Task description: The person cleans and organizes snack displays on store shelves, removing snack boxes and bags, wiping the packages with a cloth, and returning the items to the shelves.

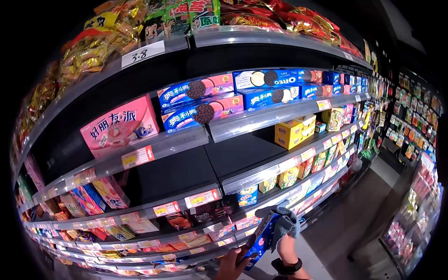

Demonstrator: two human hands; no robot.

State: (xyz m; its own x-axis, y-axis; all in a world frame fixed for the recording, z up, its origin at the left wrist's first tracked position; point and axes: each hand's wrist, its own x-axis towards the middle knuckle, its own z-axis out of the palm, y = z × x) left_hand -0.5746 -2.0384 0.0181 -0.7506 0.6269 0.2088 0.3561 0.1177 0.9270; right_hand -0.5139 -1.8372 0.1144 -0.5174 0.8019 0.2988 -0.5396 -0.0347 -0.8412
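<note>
Low in the view, my left hand (230,266) grips the lower end of a blue Oreo box (262,242), its fingers wrapped round the edge. A grey cloth (285,225) lies against the upper end and side of that box. My right hand (288,249), with a dark band at the wrist, is closed on this cloth, and its fingers are mostly hidden by it. The box is tilted, its top leaning to the right. More blue Oreo boxes (268,97) are stacked on the shelf above.
A pink box (122,126) stands left on the upper shelf, a yellow box (295,132) on the one below. Bagged snacks (100,44) fill the top shelf. Shelf edges (261,122) with price tags jut toward me. Another display (413,219) stands right, across the aisle floor (326,238).
</note>
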